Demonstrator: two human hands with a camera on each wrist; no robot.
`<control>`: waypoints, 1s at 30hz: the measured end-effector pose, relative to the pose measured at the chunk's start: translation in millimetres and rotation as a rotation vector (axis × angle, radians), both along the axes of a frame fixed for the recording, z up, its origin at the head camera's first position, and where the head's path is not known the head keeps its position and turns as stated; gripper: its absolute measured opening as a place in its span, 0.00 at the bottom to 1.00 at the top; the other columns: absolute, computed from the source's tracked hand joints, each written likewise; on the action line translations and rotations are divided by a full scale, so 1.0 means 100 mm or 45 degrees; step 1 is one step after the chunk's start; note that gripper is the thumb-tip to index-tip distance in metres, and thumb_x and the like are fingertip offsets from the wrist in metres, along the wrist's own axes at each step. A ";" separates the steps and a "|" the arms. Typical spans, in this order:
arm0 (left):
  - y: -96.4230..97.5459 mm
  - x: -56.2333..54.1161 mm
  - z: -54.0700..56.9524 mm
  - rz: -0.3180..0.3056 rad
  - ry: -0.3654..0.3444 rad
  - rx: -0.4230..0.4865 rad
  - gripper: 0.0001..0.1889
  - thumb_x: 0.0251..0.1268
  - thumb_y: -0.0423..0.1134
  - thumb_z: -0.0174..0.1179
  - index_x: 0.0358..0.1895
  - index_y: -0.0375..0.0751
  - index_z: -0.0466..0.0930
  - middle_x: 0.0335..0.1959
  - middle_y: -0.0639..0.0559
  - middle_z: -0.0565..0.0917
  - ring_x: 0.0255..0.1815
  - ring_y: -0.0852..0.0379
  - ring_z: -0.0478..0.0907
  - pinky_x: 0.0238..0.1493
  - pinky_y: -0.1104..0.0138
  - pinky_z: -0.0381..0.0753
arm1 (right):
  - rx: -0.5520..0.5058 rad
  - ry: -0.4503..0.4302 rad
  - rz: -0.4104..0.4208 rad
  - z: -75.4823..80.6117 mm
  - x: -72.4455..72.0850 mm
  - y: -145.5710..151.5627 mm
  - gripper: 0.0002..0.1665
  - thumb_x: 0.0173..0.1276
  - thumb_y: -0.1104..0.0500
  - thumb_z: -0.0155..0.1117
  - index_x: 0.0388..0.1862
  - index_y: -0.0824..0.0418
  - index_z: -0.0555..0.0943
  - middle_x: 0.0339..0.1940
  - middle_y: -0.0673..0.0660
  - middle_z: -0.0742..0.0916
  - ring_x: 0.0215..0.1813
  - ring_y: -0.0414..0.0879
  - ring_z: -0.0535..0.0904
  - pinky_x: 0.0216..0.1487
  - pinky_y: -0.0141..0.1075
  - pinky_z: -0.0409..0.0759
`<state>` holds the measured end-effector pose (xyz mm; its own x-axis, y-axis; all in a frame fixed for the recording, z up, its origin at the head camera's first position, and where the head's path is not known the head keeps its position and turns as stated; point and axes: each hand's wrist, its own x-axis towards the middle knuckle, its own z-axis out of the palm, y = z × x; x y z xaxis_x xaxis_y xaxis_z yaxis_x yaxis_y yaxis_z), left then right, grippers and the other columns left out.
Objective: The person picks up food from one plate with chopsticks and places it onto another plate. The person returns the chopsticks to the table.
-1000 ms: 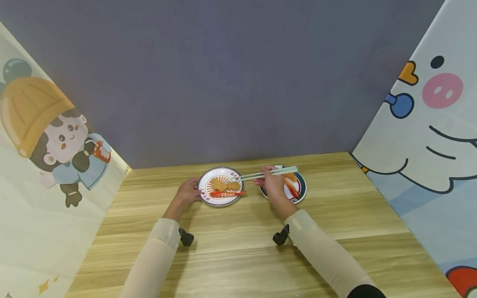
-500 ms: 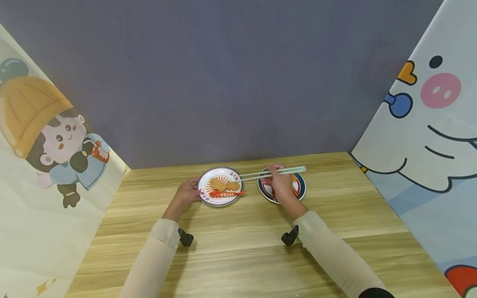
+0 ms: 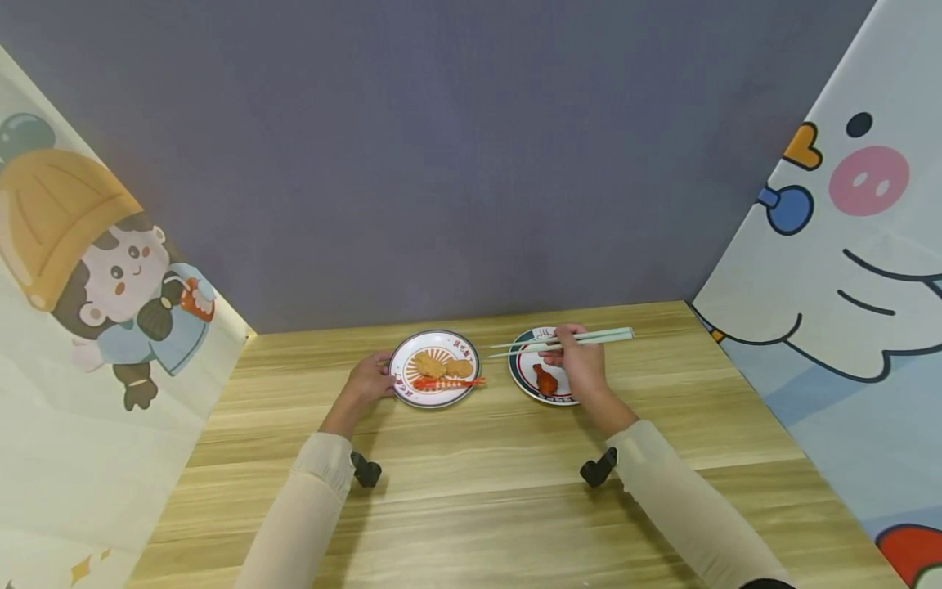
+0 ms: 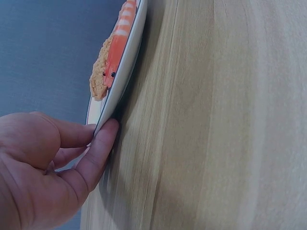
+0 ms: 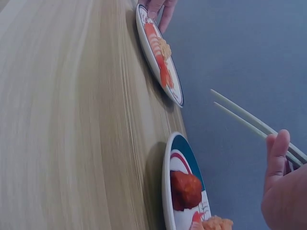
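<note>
Left hand (image 3: pixel 370 378) pinches the left plate (image 3: pixel 437 342), right hand (image 3: pixel 585 364) grips chopsticks (image 3: pixel 611 335), tips bare between plates! Likely lining up; taking the drumstick (image 3: pixel 545 380) off the right plate (image 3: pixel 521 376) would need tips lowered rightward

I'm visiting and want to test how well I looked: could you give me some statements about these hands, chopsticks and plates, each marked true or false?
1. The right hand holds the chopsticks. True.
2. The chopsticks' tips are pinching food. False: the tips stand apart with nothing between them.
3. The left hand pinches the rim of the left plate. True.
4. A shrimp lies on the left plate. True.
5. The red-brown piece lies on the left plate. False: it is on the right plate.
6. The two plates touch each other. False: the table shows between them.
</note>
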<state>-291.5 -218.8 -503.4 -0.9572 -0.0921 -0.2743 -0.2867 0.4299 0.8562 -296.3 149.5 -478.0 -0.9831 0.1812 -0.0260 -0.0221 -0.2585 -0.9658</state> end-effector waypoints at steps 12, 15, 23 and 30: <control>0.00 0.01 0.02 -0.001 -0.016 0.011 0.31 0.68 0.20 0.55 0.74 0.34 0.66 0.49 0.38 0.73 0.37 0.54 0.78 0.37 0.67 0.90 | 0.191 -0.005 -0.057 0.03 0.03 0.28 0.09 0.79 0.59 0.54 0.41 0.63 0.76 0.30 0.58 0.89 0.22 0.42 0.87 0.27 0.37 0.90; 0.00 0.01 0.02 -0.008 -0.016 0.004 0.31 0.68 0.21 0.55 0.75 0.34 0.65 0.50 0.37 0.74 0.37 0.54 0.78 0.37 0.67 0.90 | 0.192 -0.027 -0.086 0.03 0.05 0.35 0.08 0.79 0.59 0.54 0.42 0.64 0.76 0.31 0.59 0.89 0.22 0.44 0.87 0.29 0.40 0.91; 0.00 0.00 0.00 -0.003 -0.020 0.013 0.31 0.68 0.21 0.55 0.75 0.35 0.66 0.48 0.39 0.73 0.36 0.55 0.78 0.37 0.67 0.90 | 0.163 -0.054 -0.156 -0.03 0.07 0.49 0.12 0.79 0.61 0.52 0.46 0.71 0.74 0.21 0.52 0.86 0.20 0.40 0.85 0.26 0.34 0.89; 0.01 0.01 0.02 -0.004 -0.015 0.036 0.31 0.67 0.20 0.55 0.74 0.33 0.66 0.48 0.38 0.73 0.35 0.54 0.78 0.37 0.67 0.90 | 0.274 -0.048 -0.213 -0.03 0.09 0.61 0.09 0.78 0.59 0.53 0.40 0.64 0.76 0.22 0.51 0.86 0.19 0.38 0.85 0.25 0.33 0.88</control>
<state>-290.5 -218.0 -501.6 -0.9541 -0.0815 -0.2883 -0.2959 0.4066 0.8643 -287.0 210.5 -480.9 -0.9382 0.3460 -0.0052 -0.0104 -0.0430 -0.9990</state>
